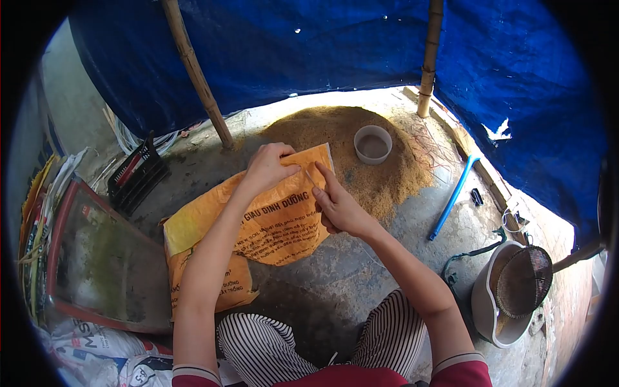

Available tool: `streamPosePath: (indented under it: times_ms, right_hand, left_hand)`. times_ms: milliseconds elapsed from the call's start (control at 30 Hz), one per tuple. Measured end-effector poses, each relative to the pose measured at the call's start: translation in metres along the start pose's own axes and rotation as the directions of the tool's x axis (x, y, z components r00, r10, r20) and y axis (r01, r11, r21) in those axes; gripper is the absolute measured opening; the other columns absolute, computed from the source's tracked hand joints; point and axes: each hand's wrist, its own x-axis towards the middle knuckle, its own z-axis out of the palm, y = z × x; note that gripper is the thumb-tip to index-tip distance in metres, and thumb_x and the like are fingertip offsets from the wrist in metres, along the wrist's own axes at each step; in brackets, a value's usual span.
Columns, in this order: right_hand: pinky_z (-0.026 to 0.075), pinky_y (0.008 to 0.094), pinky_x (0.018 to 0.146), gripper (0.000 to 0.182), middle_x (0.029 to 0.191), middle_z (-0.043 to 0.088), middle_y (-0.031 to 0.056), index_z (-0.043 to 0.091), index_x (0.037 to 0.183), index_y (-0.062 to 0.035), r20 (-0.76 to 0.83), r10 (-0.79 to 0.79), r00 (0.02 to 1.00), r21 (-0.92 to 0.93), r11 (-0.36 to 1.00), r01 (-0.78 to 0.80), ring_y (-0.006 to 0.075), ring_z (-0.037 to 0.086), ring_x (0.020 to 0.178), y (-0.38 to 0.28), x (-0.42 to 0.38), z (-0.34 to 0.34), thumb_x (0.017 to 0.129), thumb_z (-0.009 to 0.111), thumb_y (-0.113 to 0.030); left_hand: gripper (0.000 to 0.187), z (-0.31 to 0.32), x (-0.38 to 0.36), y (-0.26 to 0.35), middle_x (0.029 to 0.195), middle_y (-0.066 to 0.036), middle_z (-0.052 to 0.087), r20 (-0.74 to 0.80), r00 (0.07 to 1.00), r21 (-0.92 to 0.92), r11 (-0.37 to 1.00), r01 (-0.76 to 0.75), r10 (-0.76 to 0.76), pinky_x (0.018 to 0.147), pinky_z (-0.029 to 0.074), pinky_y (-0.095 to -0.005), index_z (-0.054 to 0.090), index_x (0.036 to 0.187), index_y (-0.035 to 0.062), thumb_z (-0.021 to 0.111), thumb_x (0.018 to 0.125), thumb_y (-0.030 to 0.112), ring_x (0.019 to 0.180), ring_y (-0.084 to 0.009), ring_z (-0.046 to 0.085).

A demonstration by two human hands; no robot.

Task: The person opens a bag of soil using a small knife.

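An orange printed sack (264, 222) lies folded in front of me, its upper right corner raised between my hands. My left hand (266, 169) is closed on the sack's top edge, thumb and fingers pinching it. Just to the right, my right hand (340, 201) is closed around a thin needle-like tool (312, 180), whose tip reaches the sack near the corner. The fingers hide the rest of this tool. A thin pale strand (374, 258) curves over the floor below my right hand.
A brown grainy heap (406, 171) with a white plastic tub (373, 144) in it lies beyond the sack. At right are a blue tube (454, 198), a bucket (485, 303) and a sieve (525, 282). Red-framed panel (106, 258) at left; bamboo poles (196, 71) before a blue tarp (309, 45).
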Motion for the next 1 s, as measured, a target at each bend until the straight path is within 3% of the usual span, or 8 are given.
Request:
streamPosePath:
  times_ms: [100,167,267,467,800,867,967,1000]
  right_hand:
    - [0.047,0.0292,0.045,0.054,0.083,0.054,0.0093,0.01,0.144,-0.0069,-0.037,-0.067,0.997,0.0,0.998,0.067,0.0138,0.058,0.058,0.008,0.005,0.009,0.099,0.038,-0.018]
    - [0.045,0.0282,0.044,0.051,0.08,0.054,0.0087,0.014,0.142,-0.0064,-0.084,-0.165,0.983,0.213,0.961,0.179,0.0128,0.054,0.052,0.017,0.007,0.016,0.099,0.038,-0.018]
    - [0.042,0.0268,0.042,0.045,0.08,0.055,0.0078,0.021,0.139,-0.0056,-0.111,-0.153,0.982,0.1,0.981,0.164,0.0107,0.048,0.047,0.015,0.007,0.013,0.099,0.038,-0.02]
    - [0.038,0.025,0.04,0.037,0.079,0.057,0.006,0.034,0.132,-0.0035,-0.148,-0.099,0.984,0.158,0.98,0.122,0.0077,0.044,0.045,0.009,0.007,0.011,0.099,0.037,-0.021]
    - [0.036,0.0246,0.038,0.037,0.078,0.056,0.0061,0.036,0.132,-0.0036,-0.152,-0.073,0.986,0.197,0.975,0.103,0.0077,0.044,0.044,0.012,0.009,0.011,0.099,0.038,-0.021]
    - [0.035,0.0235,0.038,0.037,0.081,0.054,0.0062,0.036,0.132,-0.0047,-0.131,-0.056,0.99,0.317,0.944,0.096,0.0072,0.043,0.046,0.014,0.011,0.012,0.099,0.039,-0.021]
    - [0.032,0.0221,0.037,0.036,0.083,0.052,0.0064,0.036,0.132,-0.0059,-0.072,0.033,0.997,0.599,0.8,0.017,0.0067,0.042,0.049,0.02,0.017,0.012,0.1,0.038,-0.022]
    - [0.032,0.0221,0.037,0.036,0.083,0.052,0.0064,0.036,0.132,-0.0059,-0.073,0.032,0.997,0.599,0.8,0.018,0.0067,0.042,0.049,0.025,0.02,0.009,0.1,0.038,-0.022]
  left_hand:
    - [0.032,-0.002,0.003,-0.003,0.085,-0.015,0.066,0.009,1.0,-0.011,1.0,0.017,-0.017,0.071,0.047,-0.0347,0.066,0.094,-0.0035,0.073,0.071,0.018,0.079,-0.0243,0.064]
    - [0.037,-0.005,0.006,-0.005,0.094,-0.017,0.068,0.1,0.994,-0.004,0.999,0.048,-0.047,0.077,0.049,-0.0373,0.067,0.099,-0.0007,0.074,0.072,0.022,0.088,-0.0296,0.065]
    - [0.037,-0.009,0.009,-0.008,0.093,-0.017,0.068,0.15,0.987,-0.049,0.997,0.066,-0.058,0.077,0.049,-0.037,0.066,0.101,-0.0014,0.073,0.073,0.022,0.087,-0.0281,0.066]
    - [0.035,-0.008,0.011,-0.012,0.093,-0.017,0.068,0.188,0.981,-0.084,0.995,0.052,-0.036,0.076,0.049,-0.036,0.065,0.103,-0.0015,0.07,0.077,0.02,0.086,-0.0257,0.066]
    - [0.034,-0.006,0.013,-0.016,0.093,-0.015,0.069,0.204,0.979,-0.174,0.984,0.036,0.001,0.075,0.049,-0.034,0.065,0.104,-0.0017,0.068,0.077,0.018,0.083,-0.0215,0.065]
    - [0.025,-0.005,0.011,-0.015,0.083,-0.006,0.065,0.197,0.98,-0.194,0.981,0.026,0.013,0.069,0.047,-0.028,0.064,0.1,-0.004,0.065,0.081,0.013,0.075,-0.0106,0.058]
    - [0.025,-0.004,0.011,-0.017,0.082,-0.006,0.065,0.17,0.985,-0.168,0.986,0.013,0.016,0.069,0.047,-0.0282,0.064,0.099,-0.0044,0.065,0.081,0.013,0.075,-0.0108,0.058]
    - [0.025,-0.003,0.011,-0.017,0.082,-0.006,0.065,0.169,0.985,-0.167,0.986,0.012,0.016,0.069,0.047,-0.0282,0.064,0.099,-0.0044,0.065,0.081,0.013,0.075,-0.0108,0.058]
